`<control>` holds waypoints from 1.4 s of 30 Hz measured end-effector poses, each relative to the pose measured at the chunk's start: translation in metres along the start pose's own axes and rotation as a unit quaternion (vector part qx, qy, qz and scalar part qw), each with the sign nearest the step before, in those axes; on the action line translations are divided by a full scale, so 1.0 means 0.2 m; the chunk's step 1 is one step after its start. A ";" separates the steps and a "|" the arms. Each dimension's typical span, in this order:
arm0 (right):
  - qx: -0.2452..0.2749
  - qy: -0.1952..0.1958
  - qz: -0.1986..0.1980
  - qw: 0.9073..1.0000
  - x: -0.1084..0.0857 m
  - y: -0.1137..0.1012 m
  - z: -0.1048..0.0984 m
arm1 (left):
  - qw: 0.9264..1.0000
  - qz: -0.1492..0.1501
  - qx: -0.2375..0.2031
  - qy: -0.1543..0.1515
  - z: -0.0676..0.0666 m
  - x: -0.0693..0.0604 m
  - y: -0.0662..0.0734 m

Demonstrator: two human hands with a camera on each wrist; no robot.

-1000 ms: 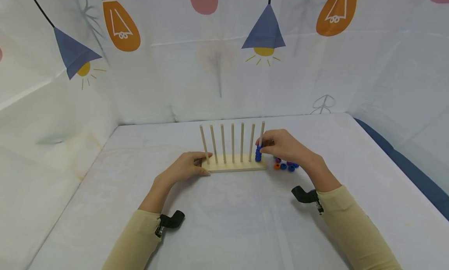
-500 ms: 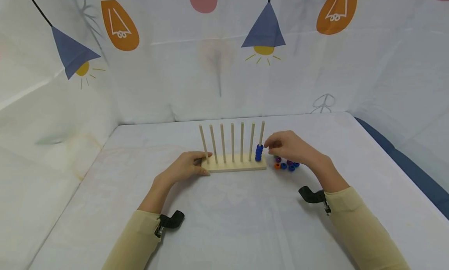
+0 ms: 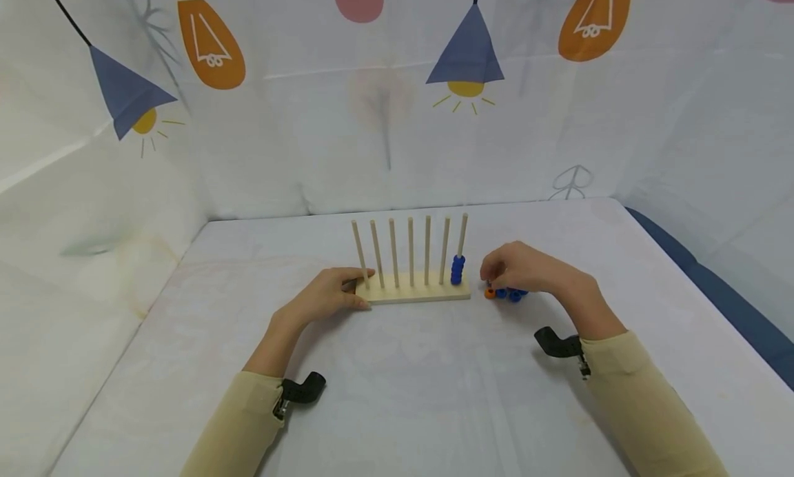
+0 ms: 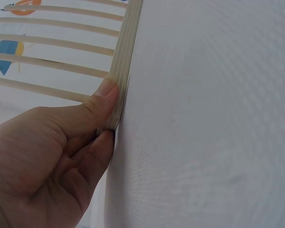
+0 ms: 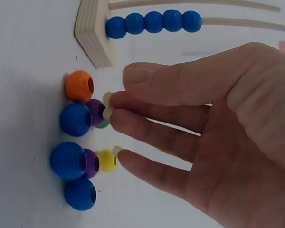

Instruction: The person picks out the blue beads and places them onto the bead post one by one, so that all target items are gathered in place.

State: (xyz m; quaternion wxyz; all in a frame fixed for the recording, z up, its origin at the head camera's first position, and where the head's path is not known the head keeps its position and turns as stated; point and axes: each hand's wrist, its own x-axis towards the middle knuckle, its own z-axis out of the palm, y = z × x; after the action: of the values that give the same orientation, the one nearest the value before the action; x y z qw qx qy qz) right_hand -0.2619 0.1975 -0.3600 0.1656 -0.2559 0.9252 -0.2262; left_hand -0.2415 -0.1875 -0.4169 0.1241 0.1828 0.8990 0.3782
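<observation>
A pale wooden stand [image 3: 415, 295] with several upright pegs sits mid-table. Its left end is held by my left hand [image 3: 327, 296], the thumb [image 4: 104, 90] along the front edge and fingers round the end. Several blue beads [image 5: 154, 22] are stacked on the rightmost peg. Over the loose beads, just right of the stand, hovers my right hand [image 3: 527, 267] with nothing in it, fingers loosely bent and thumb apart from them. Beneath its fingertips lie an orange bead [image 5: 79, 86], several blue beads [image 5: 69, 160], purple beads [image 5: 92, 163], a yellow bead [image 5: 107, 160] and a partly hidden green bead [image 5: 103, 124].
A white cloth covers the table [image 3: 397, 394]. Behind it hangs a white curtain [image 3: 298, 139] printed with lamps and bulbs. A dark blue surface [image 3: 713, 277] shows past the table's right edge. Each sleeve carries a black wrist camera [image 3: 558, 342].
My right hand has left the stacked blue beads on the rightmost peg and moved right and down to the loose beads. The left hand and the stand have stayed put.
</observation>
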 end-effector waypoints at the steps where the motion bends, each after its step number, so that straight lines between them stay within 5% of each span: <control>1: -0.001 -0.006 0.004 1.000 -0.01 0.00 0.00 | 1.000 0.000 0.001 0.000 0.00 0.00 0.00; 12: -0.026 -0.034 0.045 0.998 -0.02 0.04 0.02 | 1.000 -0.007 0.015 0.000 0.00 0.00 0.00; 42: -0.045 -0.011 0.019 0.999 0.02 0.06 0.06 | 1.000 -0.006 0.013 0.003 0.00 0.00 0.00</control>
State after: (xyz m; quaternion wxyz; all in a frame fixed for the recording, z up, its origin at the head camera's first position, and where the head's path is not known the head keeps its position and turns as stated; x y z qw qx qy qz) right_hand -0.2647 0.1999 -0.3761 0.1683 -0.2475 0.9373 -0.1783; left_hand -0.2419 -0.1868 -0.4169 0.1216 0.1781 0.9052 0.3663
